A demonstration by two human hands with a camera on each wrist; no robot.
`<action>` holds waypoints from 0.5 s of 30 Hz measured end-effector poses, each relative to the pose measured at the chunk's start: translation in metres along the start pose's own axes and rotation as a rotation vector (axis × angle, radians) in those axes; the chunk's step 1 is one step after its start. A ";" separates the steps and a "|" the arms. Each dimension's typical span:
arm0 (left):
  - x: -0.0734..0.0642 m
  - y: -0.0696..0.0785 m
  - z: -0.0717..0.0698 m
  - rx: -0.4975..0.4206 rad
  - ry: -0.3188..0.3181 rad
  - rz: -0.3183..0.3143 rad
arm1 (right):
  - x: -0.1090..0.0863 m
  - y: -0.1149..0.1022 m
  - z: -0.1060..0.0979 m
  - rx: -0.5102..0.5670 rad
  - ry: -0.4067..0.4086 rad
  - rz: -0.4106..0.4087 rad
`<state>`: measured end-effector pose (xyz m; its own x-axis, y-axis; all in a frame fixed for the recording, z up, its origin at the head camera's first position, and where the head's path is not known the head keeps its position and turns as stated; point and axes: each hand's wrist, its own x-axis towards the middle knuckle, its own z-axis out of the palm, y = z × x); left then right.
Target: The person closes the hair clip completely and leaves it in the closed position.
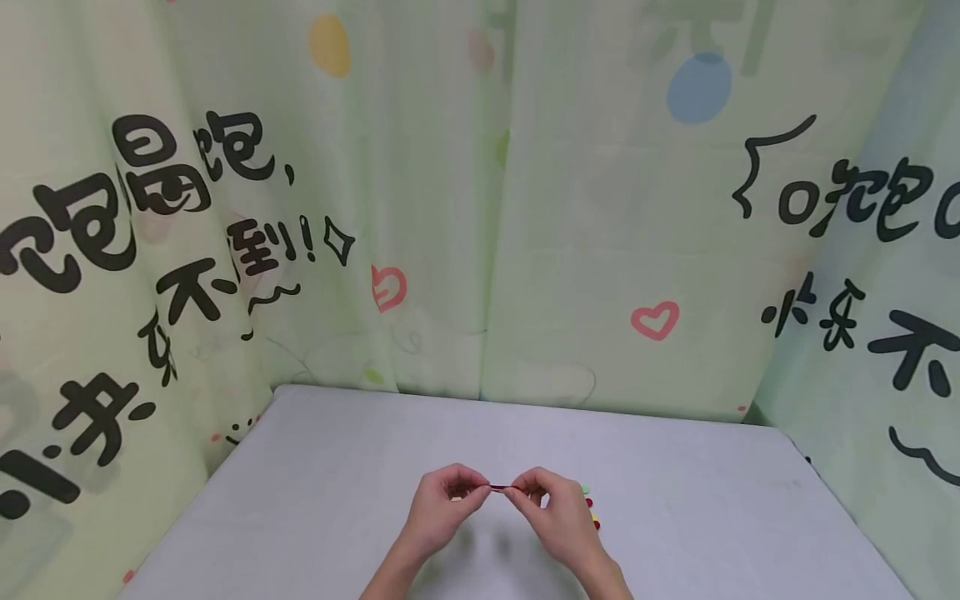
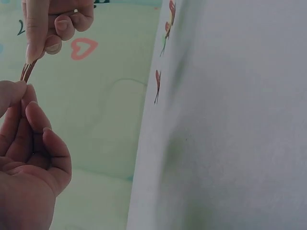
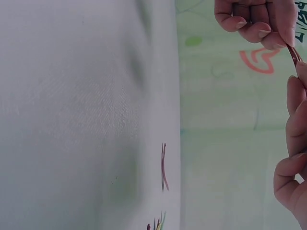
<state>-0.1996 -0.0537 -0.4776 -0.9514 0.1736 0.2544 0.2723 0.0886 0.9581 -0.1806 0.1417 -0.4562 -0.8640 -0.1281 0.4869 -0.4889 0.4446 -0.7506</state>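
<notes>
In the head view, a small dark red hair clip (image 1: 498, 487), slim and slotted, spans the gap between my two hands above the table. My left hand (image 1: 442, 504) pinches one end between thumb and forefinger. At the opposite end, the thumb and forefinger of my right hand (image 1: 558, 508) pinch it too. The left wrist view shows thin separate strips along the held clip (image 2: 28, 72). Its ends are hidden under the fingertips. The other fingers of both hands are curled in.
Several small clips (image 1: 597, 525) in red, yellow and green lie on the white-covered table (image 1: 337, 467), partly behind my right hand. One reddish clip (image 3: 164, 167) lies apart from the cluster. A printed pale green curtain (image 1: 570, 250) encloses the table's back and sides.
</notes>
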 end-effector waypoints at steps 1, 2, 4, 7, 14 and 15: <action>0.000 0.001 0.000 0.003 0.006 0.005 | 0.001 0.000 0.000 0.000 0.004 -0.009; 0.001 0.001 0.000 0.007 0.012 0.006 | 0.001 0.000 0.000 0.001 0.005 -0.011; 0.001 0.003 -0.001 0.023 0.021 0.020 | 0.002 0.000 0.000 0.002 -0.002 -0.005; -0.001 0.003 -0.001 0.036 0.030 0.026 | 0.001 -0.001 0.001 0.004 -0.019 0.021; -0.001 0.003 0.001 0.080 0.058 0.064 | 0.001 -0.003 0.003 -0.037 -0.021 0.075; -0.001 0.003 0.002 0.087 0.062 0.069 | 0.001 -0.003 0.004 -0.045 -0.014 0.075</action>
<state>-0.1976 -0.0519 -0.4754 -0.9364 0.1216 0.3291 0.3460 0.1638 0.9238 -0.1806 0.1371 -0.4552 -0.9000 -0.1054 0.4230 -0.4168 0.4926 -0.7639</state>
